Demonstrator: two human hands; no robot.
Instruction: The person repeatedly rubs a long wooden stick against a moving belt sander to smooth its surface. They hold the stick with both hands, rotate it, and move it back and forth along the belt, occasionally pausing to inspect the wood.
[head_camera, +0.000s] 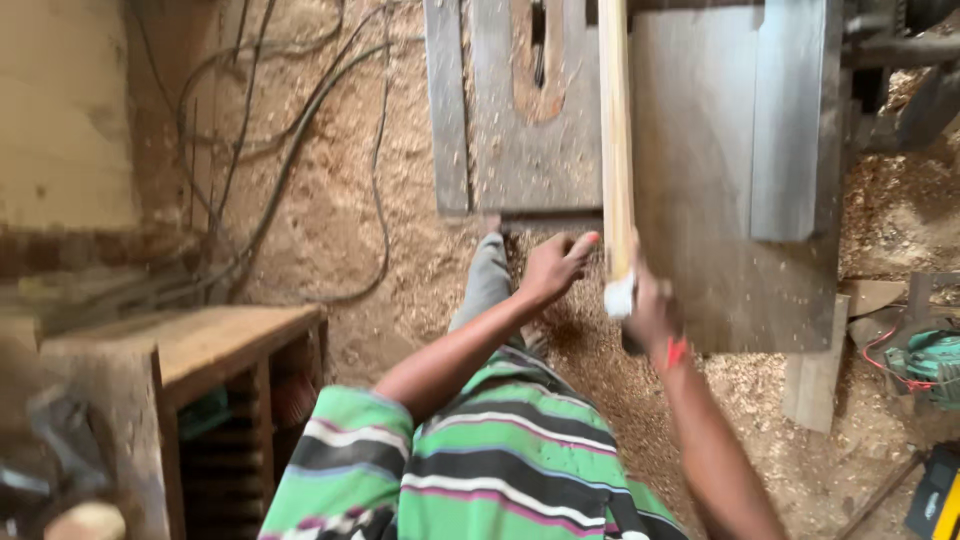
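Observation:
A long pale wooden strip (615, 130) lies lengthwise on the grey metal saw table (700, 170), running away from me. Its near end overhangs the table edge. My right hand (650, 312) is closed around that near end, and a red band shows at the wrist. My left hand (555, 265) hovers just left of the strip at the table's front edge. Its fingers are loosely spread and one fingertip points at the wood without gripping it. The blade slot (540, 60) sits left of the strip, and a raised metal fence (790, 120) stands to its right.
Sawdust covers the floor (330, 230), with several dark cables (290, 150) trailing across it at left. A wooden bench with shelves (220, 350) stands at lower left. A green power tool (925, 365) and a yellow-black tool (940, 495) lie at right.

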